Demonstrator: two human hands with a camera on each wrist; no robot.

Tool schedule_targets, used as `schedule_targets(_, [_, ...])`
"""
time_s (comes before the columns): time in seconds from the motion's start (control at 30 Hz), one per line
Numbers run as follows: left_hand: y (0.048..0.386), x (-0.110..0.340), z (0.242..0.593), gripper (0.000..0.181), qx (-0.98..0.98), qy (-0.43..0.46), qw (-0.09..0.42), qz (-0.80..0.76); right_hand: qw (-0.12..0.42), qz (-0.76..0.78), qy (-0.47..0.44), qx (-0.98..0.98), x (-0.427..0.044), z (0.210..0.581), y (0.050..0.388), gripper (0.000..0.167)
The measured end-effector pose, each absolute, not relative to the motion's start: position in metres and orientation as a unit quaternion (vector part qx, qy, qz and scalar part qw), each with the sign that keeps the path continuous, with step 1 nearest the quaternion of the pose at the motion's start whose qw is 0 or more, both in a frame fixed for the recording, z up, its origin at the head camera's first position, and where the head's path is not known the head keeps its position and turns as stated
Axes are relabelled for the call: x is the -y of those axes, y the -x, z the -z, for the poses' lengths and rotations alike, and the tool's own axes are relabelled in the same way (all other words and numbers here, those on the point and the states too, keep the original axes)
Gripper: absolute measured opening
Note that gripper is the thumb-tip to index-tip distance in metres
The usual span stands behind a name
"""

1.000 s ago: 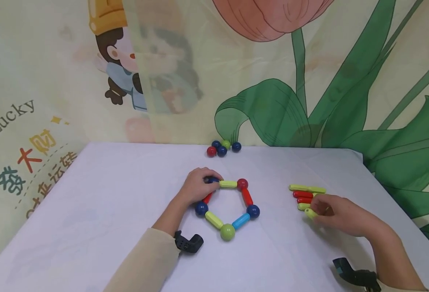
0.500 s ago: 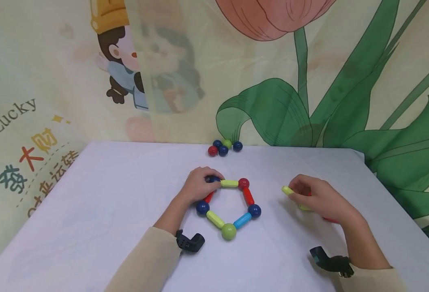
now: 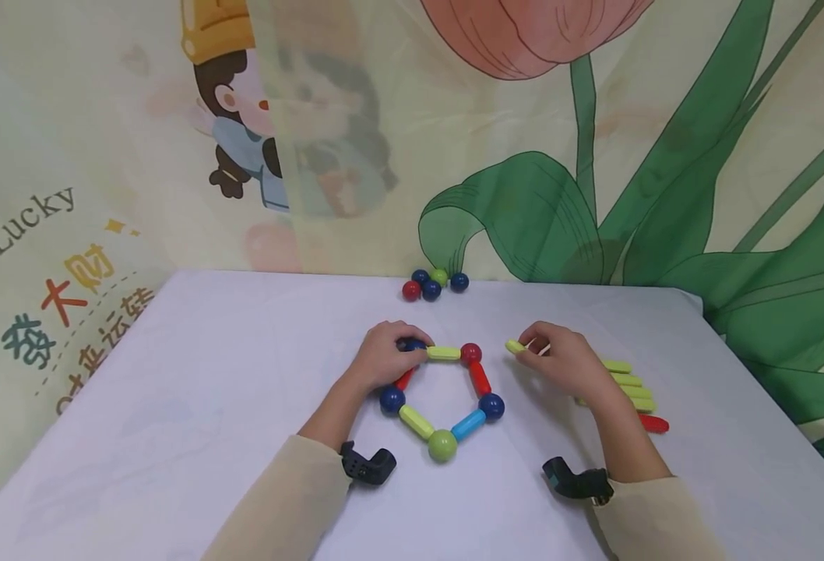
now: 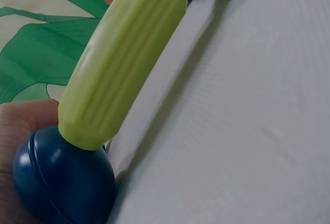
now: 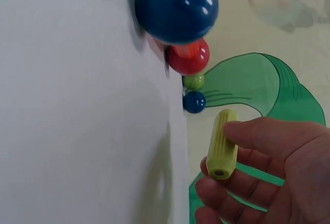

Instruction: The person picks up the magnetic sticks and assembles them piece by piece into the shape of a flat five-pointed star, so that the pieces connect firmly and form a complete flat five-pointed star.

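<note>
Lime rod [image 3: 514, 345]: my right hand [image 3: 555, 354] pinches; slackness could drop it.
Blue ball [image 3: 412, 342]: left hand [image 3: 382, 357] grips; tugging could unseat it.

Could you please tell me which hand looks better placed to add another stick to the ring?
Probably the right hand: it pinches a yellow-green stick right of the ring, while the left hand grips a blue ball.
</note>
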State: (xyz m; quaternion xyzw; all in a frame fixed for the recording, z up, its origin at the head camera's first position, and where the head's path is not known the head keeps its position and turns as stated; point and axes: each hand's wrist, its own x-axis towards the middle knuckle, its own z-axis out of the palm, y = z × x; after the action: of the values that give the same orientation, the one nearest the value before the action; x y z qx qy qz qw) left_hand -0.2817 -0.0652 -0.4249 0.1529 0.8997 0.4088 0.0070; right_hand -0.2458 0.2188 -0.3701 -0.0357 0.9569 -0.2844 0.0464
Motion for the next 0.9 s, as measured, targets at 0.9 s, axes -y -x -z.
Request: schedule_targets(0.9, [0.283, 0.066, 0.425, 0.021, -0.896, -0.154, 0.0, -0.415, 0.074, 0.271, 0.056, -0.958, -0.193, 0.384, 0.256, 0.018])
